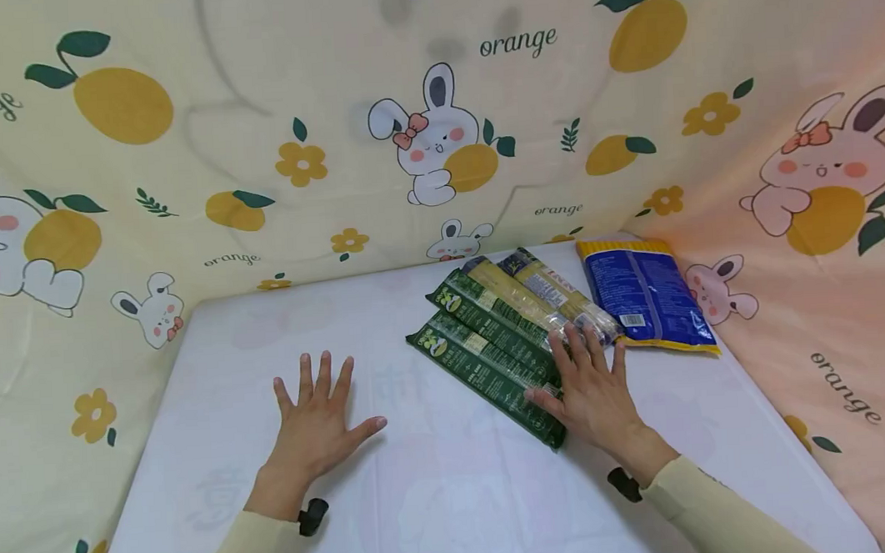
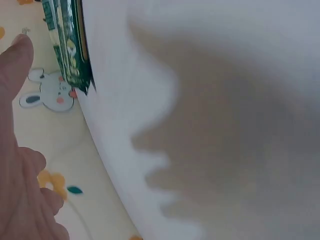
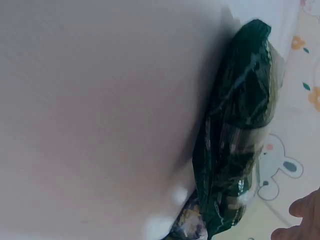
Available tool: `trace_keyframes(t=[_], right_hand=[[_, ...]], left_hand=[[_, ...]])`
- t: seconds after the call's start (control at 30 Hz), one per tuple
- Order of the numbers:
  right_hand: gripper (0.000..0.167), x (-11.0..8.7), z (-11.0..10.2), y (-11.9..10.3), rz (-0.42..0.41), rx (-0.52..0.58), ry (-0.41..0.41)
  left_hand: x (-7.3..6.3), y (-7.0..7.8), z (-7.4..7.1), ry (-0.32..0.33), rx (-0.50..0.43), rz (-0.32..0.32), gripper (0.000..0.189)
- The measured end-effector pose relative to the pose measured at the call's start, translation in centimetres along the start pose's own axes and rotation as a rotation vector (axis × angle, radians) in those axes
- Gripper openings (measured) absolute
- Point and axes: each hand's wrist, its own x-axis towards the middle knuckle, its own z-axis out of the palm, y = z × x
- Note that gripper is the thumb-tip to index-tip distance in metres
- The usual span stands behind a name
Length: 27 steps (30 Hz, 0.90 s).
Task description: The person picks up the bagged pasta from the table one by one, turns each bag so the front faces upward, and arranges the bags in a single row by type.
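My left hand [image 1: 315, 429] is spread, palm down, over the left-middle of the table, holding nothing; its shadow falls on the white surface in the left wrist view. My right hand [image 1: 595, 394], also spread, overlaps the near right ends of several long packets in the head view. Nearest me lies a green packet [image 1: 485, 379], with a second green packet [image 1: 482, 308] alongside it. Beyond them are a clear packet [image 1: 514, 289] with pale yellow strands inside and a dark-ended clear packet [image 1: 551, 283]. In the right wrist view, fingertips [image 3: 305, 212] show apart from a green packet [image 3: 240, 130].
A blue bag [image 1: 642, 291] with yellow ends lies at the back right, beside the packets. The white tabletop [image 1: 424, 495] meets a hanging cloth [image 1: 369, 30] printed with rabbits and oranges behind and along both sides.
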Motion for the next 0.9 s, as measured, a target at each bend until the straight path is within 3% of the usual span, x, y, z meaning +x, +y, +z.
trace_keyframes(t=[0.3, 0.47, 0.63, 0.77, 0.9], right_hand=[[0.101, -0.8, 0.6, -0.9, -0.024, -0.018, -0.046], [0.095, -1.3, 1.2, -1.3, -0.072, -0.074, -0.05], [0.091, -1.7, 1.9, -1.6, -0.138, -0.145, -0.072], [0.09, -2.0, 2.3, -1.8, -0.194, -0.145, -0.105], [0.087, -2.1, 2.5, -2.2, -0.243, -0.143, -0.124]], left_hand=[[2.9, 4.4, 0.6, -0.087, 0.007, 0.09, 0.105], [5.1, 7.3, 1.5, -0.144, 0.061, 0.183, 0.103], [6.3, 10.0, 2.5, -0.192, 0.085, 0.266, 0.097], [6.7, 11.1, 3.4, -0.237, 0.089, 0.283, 0.092], [6.8, 11.2, 3.8, -0.256, 0.08, 0.267, 0.088]])
